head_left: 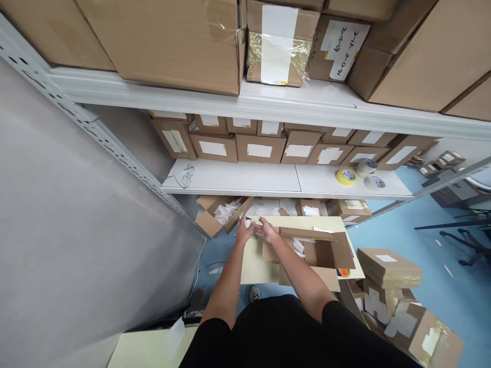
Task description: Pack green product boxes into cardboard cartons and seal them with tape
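My left hand (243,232) is closed around a small white piece (248,223), which looks like a little box or packet; its kind is too small to make out. Close beside it, my right hand (265,230) has its fingers apart and reaches toward the white piece, with nothing visible in it. Both hands are above the left end of a pale yellow table (253,266). Under my right forearm stands an open cardboard box (326,254) with a few white packets (298,246) inside. Left of my hands is another open carton (209,223) filled with white packets (227,210).
Ahead rises a metal shelf rack (230,176) stacked with labelled cartons. Glasses (186,176) and several tape rolls, one a yellow tape roll (346,177), lie on its middle shelf. Piled cartons (389,268) stand on the floor at right. A grey wall (76,204) borders the left.
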